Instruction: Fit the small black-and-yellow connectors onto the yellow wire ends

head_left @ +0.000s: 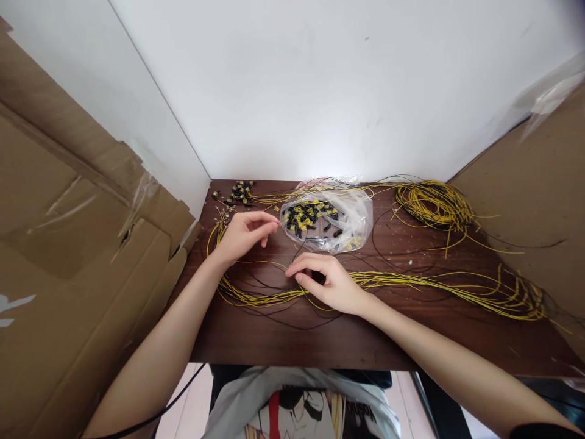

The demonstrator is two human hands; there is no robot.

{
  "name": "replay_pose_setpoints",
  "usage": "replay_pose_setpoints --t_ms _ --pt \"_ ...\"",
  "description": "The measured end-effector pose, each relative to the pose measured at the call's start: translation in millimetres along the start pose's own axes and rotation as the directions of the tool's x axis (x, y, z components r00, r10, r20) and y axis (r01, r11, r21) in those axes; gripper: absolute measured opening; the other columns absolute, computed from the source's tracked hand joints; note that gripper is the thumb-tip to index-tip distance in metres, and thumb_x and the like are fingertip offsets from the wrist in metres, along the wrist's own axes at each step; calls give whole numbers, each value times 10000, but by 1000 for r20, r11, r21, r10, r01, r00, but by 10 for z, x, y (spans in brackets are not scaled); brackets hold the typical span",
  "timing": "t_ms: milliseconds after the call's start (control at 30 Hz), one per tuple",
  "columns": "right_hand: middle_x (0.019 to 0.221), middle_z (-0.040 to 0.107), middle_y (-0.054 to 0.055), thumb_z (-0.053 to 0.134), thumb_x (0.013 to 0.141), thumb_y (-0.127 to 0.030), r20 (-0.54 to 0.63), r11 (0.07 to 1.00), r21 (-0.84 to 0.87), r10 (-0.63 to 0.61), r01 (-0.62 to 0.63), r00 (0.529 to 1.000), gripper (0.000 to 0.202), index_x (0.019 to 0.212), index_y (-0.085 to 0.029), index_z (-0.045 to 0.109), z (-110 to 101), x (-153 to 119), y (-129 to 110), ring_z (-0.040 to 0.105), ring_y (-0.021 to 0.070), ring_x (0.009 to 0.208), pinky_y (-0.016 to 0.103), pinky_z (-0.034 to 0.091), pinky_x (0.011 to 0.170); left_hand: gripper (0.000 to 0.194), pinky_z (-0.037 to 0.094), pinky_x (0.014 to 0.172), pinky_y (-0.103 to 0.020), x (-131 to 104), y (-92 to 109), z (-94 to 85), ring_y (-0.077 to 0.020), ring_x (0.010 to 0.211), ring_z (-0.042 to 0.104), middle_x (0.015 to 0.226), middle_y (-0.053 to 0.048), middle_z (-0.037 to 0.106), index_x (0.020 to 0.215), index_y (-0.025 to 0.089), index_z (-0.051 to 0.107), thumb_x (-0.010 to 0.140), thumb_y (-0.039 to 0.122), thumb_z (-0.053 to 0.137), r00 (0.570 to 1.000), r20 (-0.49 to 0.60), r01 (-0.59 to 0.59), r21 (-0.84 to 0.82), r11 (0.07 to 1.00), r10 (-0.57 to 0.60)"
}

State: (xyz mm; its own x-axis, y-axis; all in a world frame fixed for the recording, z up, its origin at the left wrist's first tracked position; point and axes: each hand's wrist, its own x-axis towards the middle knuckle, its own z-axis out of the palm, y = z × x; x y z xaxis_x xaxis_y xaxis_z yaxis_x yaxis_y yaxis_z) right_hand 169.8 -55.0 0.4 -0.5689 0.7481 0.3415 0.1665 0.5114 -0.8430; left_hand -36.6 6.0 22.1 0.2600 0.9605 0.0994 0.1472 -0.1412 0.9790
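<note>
My left hand (247, 235) is raised above the table, left of a clear plastic bag (361, 213). Its thumb and forefinger are pinched together, and whatever may be between them is too small to make out. Lower and to the right, my right hand (331, 283) pinches a thin wire (269, 263) near its fingertips. Under that hand runs a long bundle of yellow and black wires (388, 279), curving up on the left toward my left wrist. Small black and yellow connector pieces (304, 216) lie heaped on the bag.
A coil of yellow wire (434, 204) lies at the back right. Several black and yellow pieces (240, 192) are at the back left of the brown table (274, 347). Cardboard (91, 244) stands on the left, more cardboard (525, 171) on the right, and a white wall (320, 91) behind.
</note>
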Motion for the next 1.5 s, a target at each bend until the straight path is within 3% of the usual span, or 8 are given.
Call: replay_pose_setpoints --t_ms 67,167,600,767,933,1133,1400,1500 --pt "895 663 58 498 853 -118 -13 1000 5 21 -21 1000 172 913 -161 654 5 6 14 612 149 837 300 483 804 180 400 462 -183 -39 40 49 -49 463 486 693 -22 623 773 114 704 745 288 666 979 203 18 78 997 -34" --pt "908 663 53 500 850 -115 -18 999 8 35 -35 999 177 906 -172 658 12 15 29 613 155 861 311 476 836 199 395 448 -187 -65 56 97 -53 475 484 751 -48 641 781 111 723 741 300 674 927 370 32 74 997 -58" --pt "862 653 36 512 846 -97 -55 999 49 9 -7 998 198 916 -179 679 7 20 80 587 133 797 265 448 750 186 475 585 -230 -72 118 62 -110 602 570 767 -59 614 870 147 745 730 260 696 833 553 19 -9 1000 -11" --pt "880 659 52 498 857 -107 -31 1000 16 20 -20 999 187 902 -159 671 0 15 72 601 138 819 275 458 777 122 465 531 -214 -58 60 97 -93 568 554 779 -56 623 753 135 732 735 248 690 920 391 12 -57 998 11" --pt "852 666 52 486 858 -104 39 999 -35 -16 17 999 186 876 -156 664 1 -4 48 614 131 776 257 472 724 141 458 487 -191 0 -20 73 -71 519 537 687 -16 599 744 121 696 696 249 730 1000 15 14 -303 953 -10" --pt "866 665 62 459 845 -76 130 982 -120 -131 146 983 217 902 -151 654 14 -25 44 606 136 791 262 480 746 181 487 508 -136 93 -86 -44 -42 563 560 718 -2 606 793 106 678 657 192 760 930 -325 -55 -581 812 -170" --pt "812 670 38 487 813 -84 171 895 -267 -321 358 931 180 843 -166 645 -6 -49 26 543 148 733 316 398 698 47 488 538 -92 153 -96 -147 -18 542 561 660 10 598 740 107 647 747 63 661 833 -450 -128 -723 679 -322" --pt "797 671 35 500 802 -83 117 897 -237 -355 373 928 167 828 -171 640 -15 -50 10 522 147 716 318 392 687 42 481 519 -96 155 -95 -155 -19 540 556 656 18 588 739 116 646 740 89 678 839 -464 -160 -709 687 -283"
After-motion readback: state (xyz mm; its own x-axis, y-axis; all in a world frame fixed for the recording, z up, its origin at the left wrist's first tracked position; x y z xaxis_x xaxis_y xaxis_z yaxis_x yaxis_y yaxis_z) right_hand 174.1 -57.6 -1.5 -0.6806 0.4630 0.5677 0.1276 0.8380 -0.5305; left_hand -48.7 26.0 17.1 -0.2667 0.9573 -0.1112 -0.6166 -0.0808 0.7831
